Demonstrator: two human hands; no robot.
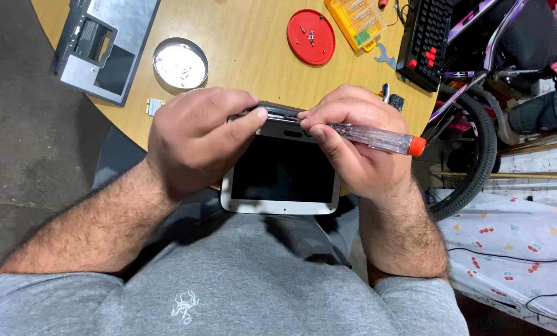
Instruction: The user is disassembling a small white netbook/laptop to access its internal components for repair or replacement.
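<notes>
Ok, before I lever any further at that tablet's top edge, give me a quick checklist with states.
1. Left hand gripping the white tablet: ok.
2. Right hand holding the screwdriver, clear handle with orange cap: ok.
3. Tip seated in the seam: cannot tell, fingers hide it.
4. Tablet steady on a surface: not ok, it overhangs the table above the lap.
5. Loose screws kept in the red lid and metal dish: ok.
</notes>
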